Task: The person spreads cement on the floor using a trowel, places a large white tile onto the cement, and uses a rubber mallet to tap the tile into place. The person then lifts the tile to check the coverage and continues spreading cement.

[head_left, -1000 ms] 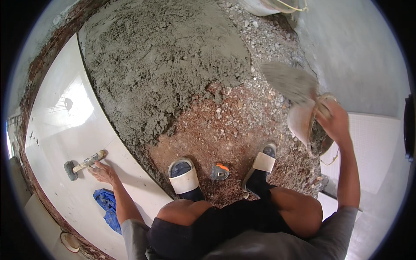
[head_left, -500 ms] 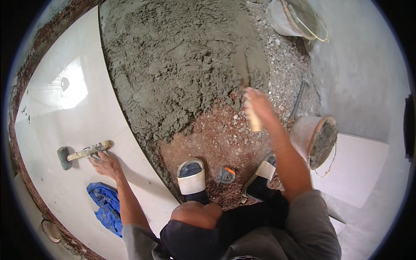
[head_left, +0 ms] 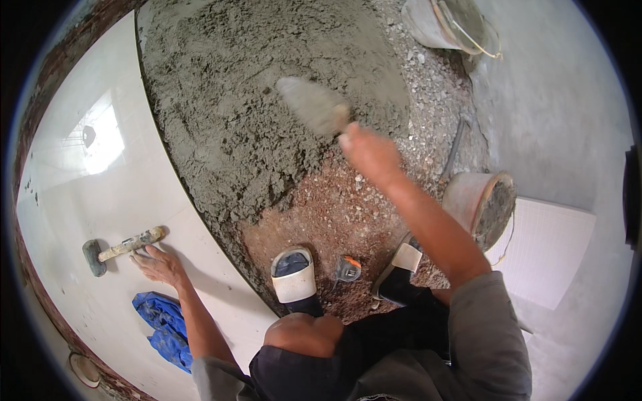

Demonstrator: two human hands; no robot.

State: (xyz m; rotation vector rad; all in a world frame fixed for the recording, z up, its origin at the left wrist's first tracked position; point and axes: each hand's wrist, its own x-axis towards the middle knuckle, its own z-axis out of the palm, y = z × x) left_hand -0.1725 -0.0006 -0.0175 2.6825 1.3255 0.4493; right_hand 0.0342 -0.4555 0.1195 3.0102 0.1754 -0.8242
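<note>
Head view: a grey, leaf-shaped trowel is being gripped in the right hand, fingers wrapped closed round its handle end. Its blade is being held over the near part of a rough, wet grey mortar bed, tip pointing up-left. Blade and hand are being blurred; contact with the mortar cannot be told.

The left hand is being rested palm down on a large, glossy white tile, fingers loosely spread, nothing being gripped. A mallet with a dark grey head and a pale, spattered handle is being supported on the tile just beyond the fingertips; whether the handle is being touched cannot be told. A crumpled blue cloth is being supported on the tile too, just beside the left forearm.

The mortar bed is being bordered on its left by the tile edge, on its right by grey gravel, and at the near side by red-brown soil. A grey tape measure with an orange mark is being left on the soil between two white-strapped sandals. Grey mortar is being contained in a dirty whitish bucket, right of the right forearm. A second whitish bucket with a pale handle is being seen at top right, beside the grey wall.
</note>
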